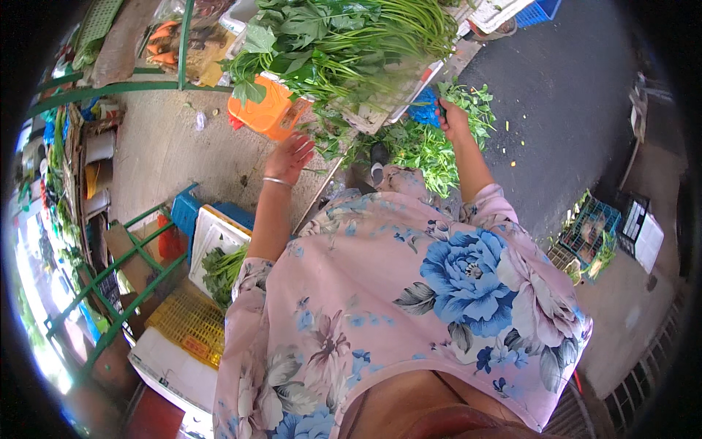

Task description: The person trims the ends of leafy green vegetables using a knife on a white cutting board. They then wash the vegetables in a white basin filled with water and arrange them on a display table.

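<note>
My left hand [289, 159] is raised with its fingers apart and holds nothing; it is just below an orange plastic stool [269, 110]. My right hand [454, 118] is closed on a small dark-handled tool [441, 108], whose kind I cannot tell. Between and above the hands, a large heap of leafy green stems [340, 49] lies on a white foam box [419, 82]. A blue plastic bag [424, 108] is beside my right hand. Loose leafy greens [433, 156] lie on the ground below that hand, near my shoe [378, 156].
A green metal frame [131, 86] crosses the upper left. At lower left are a yellow plastic crate [186, 315], a white foam box with greens [211, 233] and a green metal rack [118, 274]. A wire cage [589, 228] stands at right on the ground.
</note>
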A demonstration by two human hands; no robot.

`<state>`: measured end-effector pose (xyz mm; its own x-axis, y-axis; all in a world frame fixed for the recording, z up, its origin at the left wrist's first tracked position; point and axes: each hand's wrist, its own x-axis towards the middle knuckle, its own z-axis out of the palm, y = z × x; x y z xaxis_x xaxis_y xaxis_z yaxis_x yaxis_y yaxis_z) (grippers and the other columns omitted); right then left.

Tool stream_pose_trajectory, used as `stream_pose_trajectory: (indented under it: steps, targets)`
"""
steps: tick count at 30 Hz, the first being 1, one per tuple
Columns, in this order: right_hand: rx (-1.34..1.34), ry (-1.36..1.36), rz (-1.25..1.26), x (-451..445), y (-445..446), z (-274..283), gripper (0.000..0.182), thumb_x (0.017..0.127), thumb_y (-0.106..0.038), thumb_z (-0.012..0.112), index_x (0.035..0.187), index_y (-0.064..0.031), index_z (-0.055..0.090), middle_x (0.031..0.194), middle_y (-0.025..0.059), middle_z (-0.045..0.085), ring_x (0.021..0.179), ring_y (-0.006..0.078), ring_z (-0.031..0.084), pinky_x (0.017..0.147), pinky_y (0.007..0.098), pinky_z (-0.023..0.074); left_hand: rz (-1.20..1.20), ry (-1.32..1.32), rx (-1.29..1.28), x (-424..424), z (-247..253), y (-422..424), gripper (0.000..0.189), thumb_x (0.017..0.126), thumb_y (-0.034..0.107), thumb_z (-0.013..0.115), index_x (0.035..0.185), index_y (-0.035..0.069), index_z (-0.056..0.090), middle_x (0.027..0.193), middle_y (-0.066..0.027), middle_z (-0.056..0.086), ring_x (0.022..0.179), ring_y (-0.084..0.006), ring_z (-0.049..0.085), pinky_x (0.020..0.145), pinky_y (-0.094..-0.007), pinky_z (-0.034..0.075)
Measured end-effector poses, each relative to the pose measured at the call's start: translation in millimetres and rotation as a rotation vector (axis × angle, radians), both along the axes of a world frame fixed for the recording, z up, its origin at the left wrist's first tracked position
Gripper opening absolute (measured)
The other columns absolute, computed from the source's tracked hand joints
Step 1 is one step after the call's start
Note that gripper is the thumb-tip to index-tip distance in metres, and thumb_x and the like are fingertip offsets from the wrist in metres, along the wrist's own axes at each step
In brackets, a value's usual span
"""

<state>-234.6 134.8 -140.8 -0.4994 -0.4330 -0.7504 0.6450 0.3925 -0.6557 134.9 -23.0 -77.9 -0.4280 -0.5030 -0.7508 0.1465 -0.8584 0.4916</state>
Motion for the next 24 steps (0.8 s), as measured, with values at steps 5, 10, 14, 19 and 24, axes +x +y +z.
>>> stream_pose_trajectory:
  steps: [5, 10, 14, 19, 24]
  targets:
    - [0.042, 0.052, 0.041, 5, -47, 20, 0.019, 0.082, -0.020, 0.054, 0.076, -0.0030, 0.059, 0.059, 0.0031, 0.052, 0.038, 0.0072, 0.038, 0.032, 0.0191, 0.0248, -0.082, 0.037, -0.114, -61, 15, 13, 0.042, 0.083, 0.013, 0.049, 0.122, 0.001, 0.035, 0.107, -0.0107, 0.051, 0.091, -0.0245, 0.056, 0.075, -0.0362, 0.048]
    - [0.056, 0.054, 0.202, -10, -33, 15, 0.030, 0.082, -0.030, 0.054, 0.079, -0.0004, 0.060, 0.068, 0.0078, 0.060, 0.052, 0.0142, 0.054, 0.041, 0.0259, 0.0399, -0.031, 0.025, -0.128, -70, 9, 14, 0.045, 0.081, 0.007, 0.050, 0.122, 0.000, 0.033, 0.109, -0.0121, 0.051, 0.087, -0.0251, 0.058, 0.070, -0.0347, 0.048]
    - [0.016, 1.104, 0.225, -22, -22, 6, 0.034, 0.081, -0.034, 0.055, 0.084, -0.0013, 0.060, 0.075, 0.0113, 0.061, 0.066, 0.0225, 0.058, 0.061, 0.0311, 0.0456, -0.002, -0.027, -0.055, -64, 9, 22, 0.041, 0.081, 0.007, 0.049, 0.120, 0.001, 0.036, 0.106, -0.0121, 0.052, 0.086, -0.0250, 0.058, 0.069, -0.0336, 0.048]
    - [-0.119, 1.148, 0.791, 57, -41, 119, 0.028, 0.078, -0.033, 0.057, 0.091, -0.0089, 0.061, 0.083, 0.0120, 0.060, 0.076, 0.0292, 0.058, 0.068, 0.0325, 0.0461, 0.005, -0.134, 0.034, -50, 8, 37, 0.039, 0.081, 0.008, 0.049, 0.118, 0.003, 0.038, 0.105, -0.0124, 0.052, 0.088, -0.0249, 0.057, 0.070, -0.0327, 0.048]
    - [-0.071, 1.562, 1.068, 104, -58, 102, 0.019, 0.075, -0.027, 0.058, 0.086, -0.0116, 0.063, 0.093, 0.0100, 0.058, 0.082, 0.0288, 0.056, 0.069, 0.0363, 0.0464, -0.048, -0.077, 0.031, -45, 3, 44, 0.038, 0.082, 0.012, 0.048, 0.118, 0.002, 0.040, 0.105, -0.0119, 0.052, 0.089, -0.0247, 0.057, 0.071, -0.0329, 0.048]
